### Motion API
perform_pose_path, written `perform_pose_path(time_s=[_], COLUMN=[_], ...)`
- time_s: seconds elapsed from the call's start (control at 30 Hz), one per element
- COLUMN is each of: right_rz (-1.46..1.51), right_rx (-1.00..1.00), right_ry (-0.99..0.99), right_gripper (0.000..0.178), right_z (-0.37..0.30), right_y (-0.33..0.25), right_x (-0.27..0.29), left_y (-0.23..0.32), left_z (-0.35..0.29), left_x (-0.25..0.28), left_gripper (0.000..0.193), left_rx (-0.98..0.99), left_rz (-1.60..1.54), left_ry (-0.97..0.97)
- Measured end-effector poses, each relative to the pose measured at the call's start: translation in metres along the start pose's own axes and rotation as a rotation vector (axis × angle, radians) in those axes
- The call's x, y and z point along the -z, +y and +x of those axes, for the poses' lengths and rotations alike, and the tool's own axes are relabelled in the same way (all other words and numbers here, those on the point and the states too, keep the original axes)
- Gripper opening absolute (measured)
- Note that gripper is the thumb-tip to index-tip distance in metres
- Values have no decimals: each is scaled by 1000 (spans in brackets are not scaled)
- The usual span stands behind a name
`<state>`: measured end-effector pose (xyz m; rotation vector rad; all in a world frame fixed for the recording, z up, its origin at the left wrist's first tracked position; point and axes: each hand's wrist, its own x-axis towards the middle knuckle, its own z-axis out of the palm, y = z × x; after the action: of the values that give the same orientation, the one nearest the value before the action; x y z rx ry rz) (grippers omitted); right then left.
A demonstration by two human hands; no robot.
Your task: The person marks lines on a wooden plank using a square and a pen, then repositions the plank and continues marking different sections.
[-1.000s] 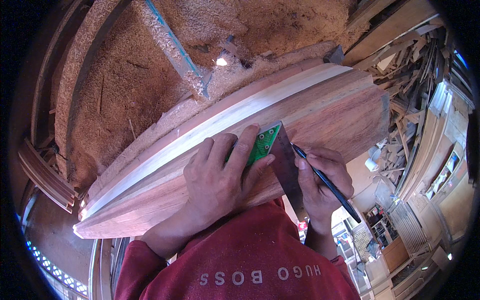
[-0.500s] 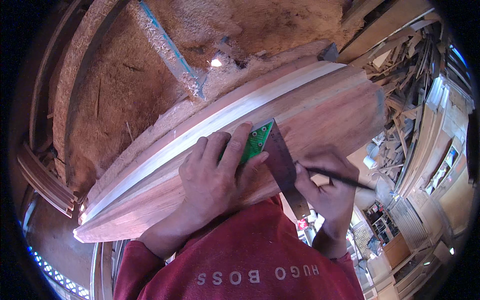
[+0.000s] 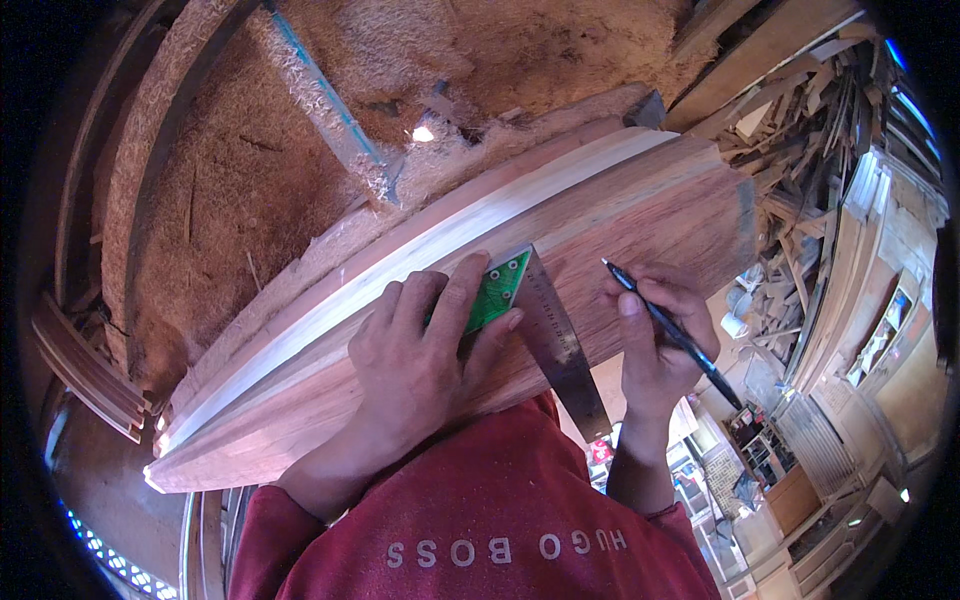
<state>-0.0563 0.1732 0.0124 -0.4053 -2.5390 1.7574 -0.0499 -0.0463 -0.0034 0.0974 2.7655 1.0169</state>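
My left hand (image 3: 415,345) grips the green stock of a try square (image 3: 555,340), pressing it down on a long reddish-brown wooden plank (image 3: 665,240). The square's metal blade slants across the plank and sticks out past its near edge. Between thumb and fingers, my right hand (image 3: 665,330) pinches a dark pen (image 3: 680,338). Its pale tip points up and left, to the right of the blade and apart from it. Beyond the plank lies a pale, whitish wood strip (image 3: 480,225) with further reddish wood behind it.
Shavings cover the workbench (image 3: 200,200) at the far side, with a dusty bar (image 3: 325,95) lying across it. Curved wooden pieces (image 3: 150,150) stand at the left. A heap of wood offcuts (image 3: 815,170) fills the far right. Shelving with items (image 3: 760,450) appears lower right.
My right hand has drawn the pen away from the blade, and the pen has turned so its tip shows. My left hand still holds the try square on the plank.
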Motion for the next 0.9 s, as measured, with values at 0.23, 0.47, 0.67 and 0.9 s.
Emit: perform_pose_path(time_s=[0.23,0.47,0.67,0.9], right_rz=[-34,-115,-157,-175], right_rx=[40,108,142,193], right_ry=[-13,-40,-68,-116], right_gripper=[16,17,19,19], right_z=[-11,-11,-10,-6], right_y=[2,6,4,-1], right_x=[-3,-4,-4,-6], left_y=[0,-1,-1,-1], left_z=[4,4,5,5], left_x=[-9,-13,-12,-14], left_gripper=[56,57,57,57], left_rx=[-35,-61,-63,-67], left_rz=[42,52,41,39], left_ry=[42,69,65,74])
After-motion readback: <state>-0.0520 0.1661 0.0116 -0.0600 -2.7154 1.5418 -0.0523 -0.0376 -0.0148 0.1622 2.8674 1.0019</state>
